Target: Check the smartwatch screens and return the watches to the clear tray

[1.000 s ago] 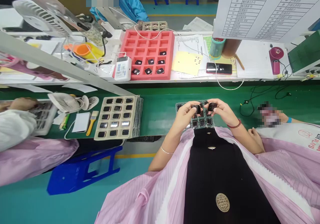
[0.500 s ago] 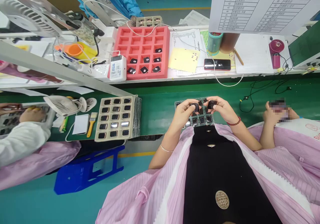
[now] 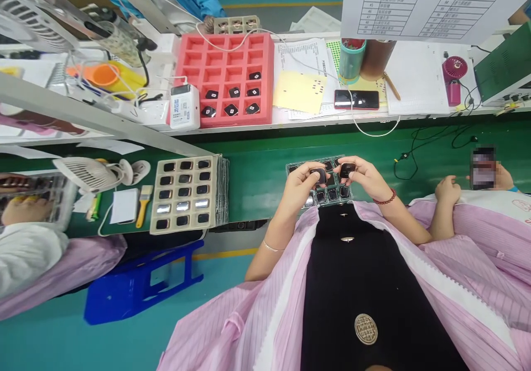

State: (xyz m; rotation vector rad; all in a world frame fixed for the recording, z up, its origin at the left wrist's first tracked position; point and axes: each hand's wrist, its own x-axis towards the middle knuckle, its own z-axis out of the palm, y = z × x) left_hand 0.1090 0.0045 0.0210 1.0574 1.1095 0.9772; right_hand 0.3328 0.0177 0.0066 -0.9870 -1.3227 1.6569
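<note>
Between the thumb and fingers of my left hand (image 3: 302,183) is a dark, square watch-like piece (image 3: 318,175). My right hand (image 3: 364,175) pinches a second black square piece (image 3: 347,170) with a coppery edge. The two pieces are close together but apart, both above a clear tray (image 3: 307,204) on the green table (image 3: 257,186). Rows of similar black pieces sit in that tray, partly hidden by my hands.
Left of my hands stands a stack of cream trays (image 3: 154,212) with dark pieces. A brush (image 3: 143,205) and white fan (image 3: 85,173) lie beyond it. The shelf holds a red tray (image 3: 267,78) and phone (image 3: 357,99). People sit at both sides.
The view has shifted slightly, while both my hands keep their pieces. At the right, a person's hands have moved apart, one holding up a phone-like object. The left neighbour's hand has shifted over the tray.
</note>
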